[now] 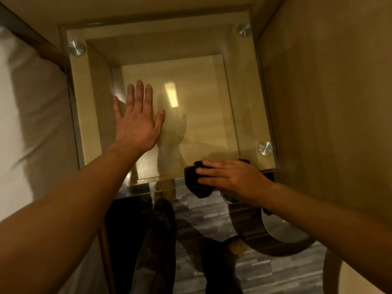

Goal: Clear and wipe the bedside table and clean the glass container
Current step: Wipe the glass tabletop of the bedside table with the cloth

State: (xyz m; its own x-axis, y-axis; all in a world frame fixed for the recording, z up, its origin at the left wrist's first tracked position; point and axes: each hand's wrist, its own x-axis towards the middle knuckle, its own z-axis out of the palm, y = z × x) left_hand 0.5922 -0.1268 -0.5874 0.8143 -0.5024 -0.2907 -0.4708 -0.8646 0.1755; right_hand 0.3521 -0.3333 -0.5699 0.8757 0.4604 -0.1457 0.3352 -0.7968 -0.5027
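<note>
on glass table top [212, 85] | left hand [136, 122] flat | right hand [231, 177] presses, seemingly, dark cloth [196, 185]

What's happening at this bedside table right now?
A person is wiping the square glass-topped bedside table. The left hand lies flat on the glass with fingers spread, apparently steadying. The right hand presses a dark folded cloth onto the near right corner, and part of the cloth hangs over the front edge. White bedding lies along the table's left side.
</note>
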